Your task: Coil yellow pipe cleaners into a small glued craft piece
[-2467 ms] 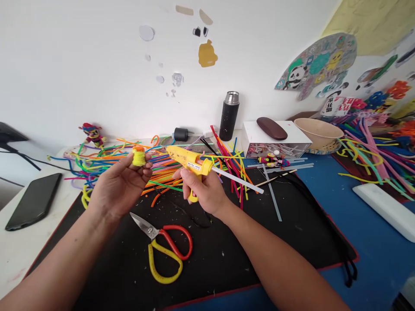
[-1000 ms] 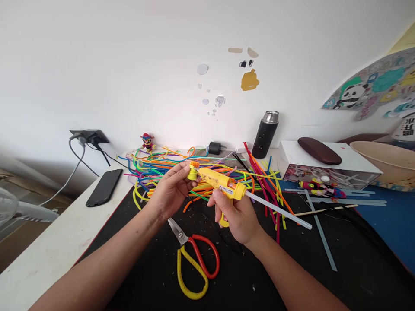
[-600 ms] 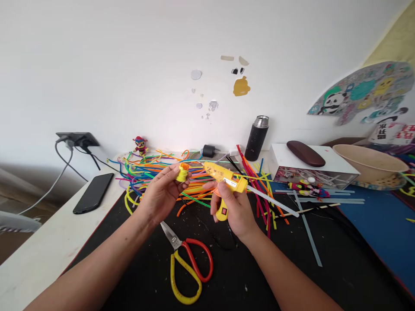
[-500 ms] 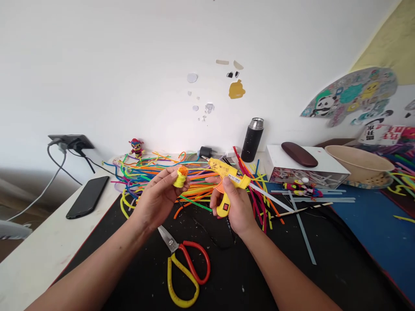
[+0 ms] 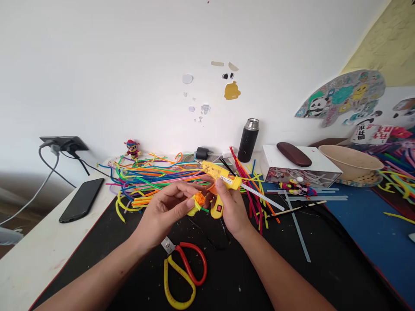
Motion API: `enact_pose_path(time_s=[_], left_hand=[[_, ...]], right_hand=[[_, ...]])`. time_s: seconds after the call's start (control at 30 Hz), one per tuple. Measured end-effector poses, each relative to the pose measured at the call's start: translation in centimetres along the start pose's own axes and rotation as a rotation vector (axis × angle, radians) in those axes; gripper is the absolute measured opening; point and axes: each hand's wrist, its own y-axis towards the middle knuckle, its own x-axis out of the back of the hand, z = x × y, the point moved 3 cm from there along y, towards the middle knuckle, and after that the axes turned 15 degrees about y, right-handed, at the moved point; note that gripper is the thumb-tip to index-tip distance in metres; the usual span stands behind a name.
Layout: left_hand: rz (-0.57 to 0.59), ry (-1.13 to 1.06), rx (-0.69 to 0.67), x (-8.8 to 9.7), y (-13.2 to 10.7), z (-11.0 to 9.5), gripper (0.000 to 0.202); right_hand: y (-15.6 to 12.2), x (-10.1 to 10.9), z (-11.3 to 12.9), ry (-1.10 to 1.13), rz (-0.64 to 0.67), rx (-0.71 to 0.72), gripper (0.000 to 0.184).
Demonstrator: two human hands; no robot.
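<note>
My left hand (image 5: pixel 165 211) pinches a small yellow coil with an orange top (image 5: pixel 197 201), made of pipe cleaner, tilted toward my right hand. My right hand (image 5: pixel 231 207) grips a yellow hot glue gun (image 5: pixel 220 175) by its handle; the nozzle points up and left, and a clear glue stick (image 5: pixel 262 198) sticks out of its back to the right. The two hands are close together above a black mat (image 5: pixel 275 259), and the coil almost touches the glue gun's handle.
Red-and-yellow scissors (image 5: pixel 181 270) lie on the mat under my hands. A heap of coloured pipe cleaners (image 5: pixel 152 177) spreads behind them. A black phone (image 5: pixel 81 199) lies left. A black flask (image 5: pixel 247 140), white box (image 5: pixel 301 168), beige bowl (image 5: pixel 350 160) and small figures (image 5: pixel 131 148) stand at the back.
My left hand has dropped and turned the coil so its orange top faces me, bringing it beside the glue gun's handle. The gun's nozzle has lifted away from the coil.
</note>
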Motion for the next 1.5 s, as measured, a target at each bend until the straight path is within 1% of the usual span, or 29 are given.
enact_pose_path(time_s=[0.1, 0.23, 0.43, 0.6, 0.8, 0.87, 0.97, 1.03, 1.07, 1.1, 1.2, 1.3, 1.4, 1.5], left_hand=[[0.016, 0.021, 0.008, -0.1, -0.1, 0.3, 0.013], [0.044, 0.015, -0.017, -0.2, -0.2, 0.4, 0.011], [0.030, 0.040, -0.009, -0.2, -0.3, 0.5, 0.011], [0.042, 0.056, 0.002, -0.9, -0.7, 0.5, 0.012], [0.091, 0.052, 0.056, -2.1, -1.1, 0.7, 0.013], [0.116, 0.044, 0.075, -2.5, -1.5, 0.9, 0.013], [0.187, 0.055, 0.114, -3.3, -2.1, 1.1, 0.015], [0.204, 0.051, 0.143, -3.5, -2.3, 0.9, 0.017], [0.186, 0.022, 0.161, -3.4, -2.2, 0.8, 0.018], [0.141, -0.026, 0.174, -3.0, -1.9, 0.5, 0.019], [-0.091, -0.200, 0.176, -1.1, -0.6, -0.3, 0.022], [-0.292, -0.368, 0.184, 1.0, 0.9, -0.6, 0.018], [-0.408, -0.468, 0.220, 2.4, 1.9, 0.0, 0.011], [-0.434, -0.473, 0.225, 3.0, 2.4, 0.6, 0.010]], right_hand=[[0.0, -0.2, 0.0, -0.011, -0.001, 0.019, 0.058], [-0.1, -0.4, 0.0, 0.013, 0.001, 0.023, 0.059], [-0.1, -0.5, 0.0, 0.044, 0.020, 0.019, 0.058], [-0.1, -0.3, 0.2, -0.019, 0.008, 0.059, 0.057], [-0.1, 0.4, 0.2, -0.112, -0.062, 0.077, 0.061], [0.0, 0.6, 0.3, -0.107, -0.082, 0.071, 0.063], [0.3, 1.1, 0.5, -0.073, -0.136, 0.039, 0.067], [0.5, 1.3, 0.6, -0.054, -0.159, 0.029, 0.069], [0.5, 1.3, 0.6, -0.048, -0.157, 0.030, 0.069], [0.5, 1.3, 0.6, -0.044, -0.147, 0.028, 0.069], [0.5, 1.2, 0.6, -0.045, -0.130, 0.011, 0.069], [0.3, 1.1, 0.6, -0.068, -0.143, 0.037, 0.065], [0.1, 0.9, 0.6, -0.095, -0.112, 0.076, 0.061], [-0.3, 0.5, 0.3, -0.118, -0.058, 0.076, 0.060]])
